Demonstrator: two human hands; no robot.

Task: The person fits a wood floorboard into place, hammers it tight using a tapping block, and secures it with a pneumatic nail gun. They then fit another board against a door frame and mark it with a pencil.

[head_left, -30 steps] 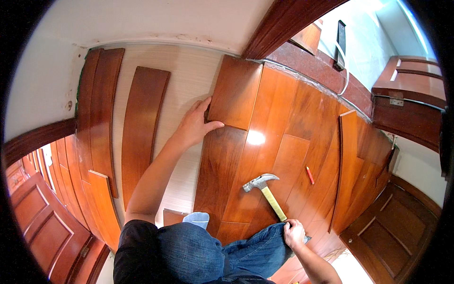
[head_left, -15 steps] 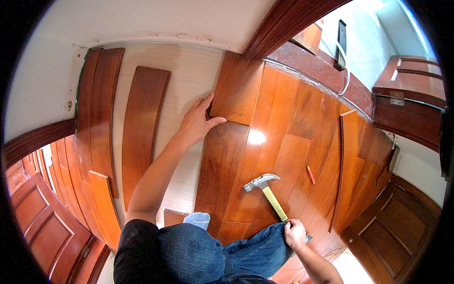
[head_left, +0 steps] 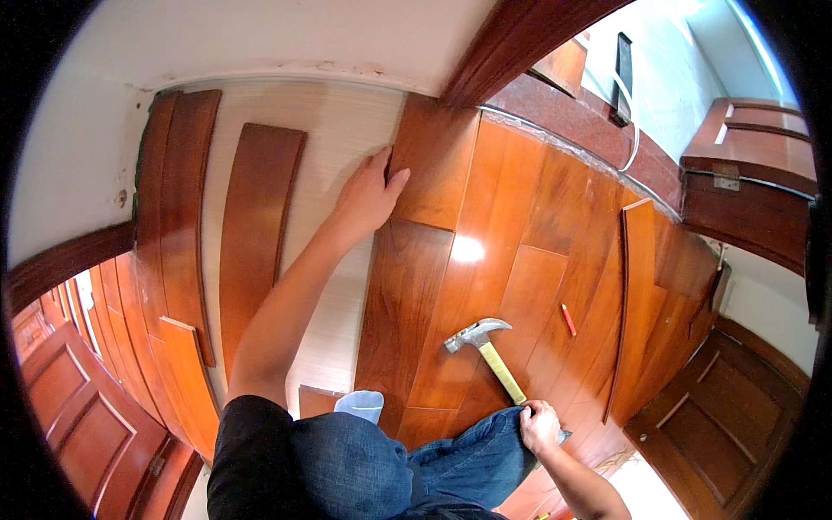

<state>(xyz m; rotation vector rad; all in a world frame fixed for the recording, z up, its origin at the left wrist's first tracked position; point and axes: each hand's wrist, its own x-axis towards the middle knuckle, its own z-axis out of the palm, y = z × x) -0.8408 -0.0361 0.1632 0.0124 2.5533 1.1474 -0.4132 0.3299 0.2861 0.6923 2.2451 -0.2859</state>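
My left hand [head_left: 371,192] rests at the left edge of a short reddish-brown floorboard [head_left: 433,160] near the wall. Its thumb touches that edge and its fingers stretch forward, apart from the thumb. Below this board lies a longer, darker floorboard [head_left: 400,312], their ends meeting at a seam. Beside my right knee, my right hand [head_left: 539,425] is closed around the lower handle of a claw hammer [head_left: 500,368]. The hammer has a yellow-green handle and a steel head pointing forward and left. The handle's end is hidden by my hand.
A loose plank [head_left: 260,225] lies on pale underlay [head_left: 334,130]. More boards [head_left: 186,199] line the left wall. A red pencil [head_left: 568,320] and another loose plank [head_left: 638,286] lie on the laid floor at right. A wooden doorframe [head_left: 511,43] stands ahead; a panelled door [head_left: 724,425] is at lower right.
My left thumb has drawn back from the top of the short board toward its left edge, and the hand has shifted slightly forward. My right hand and the hammer stay in place.
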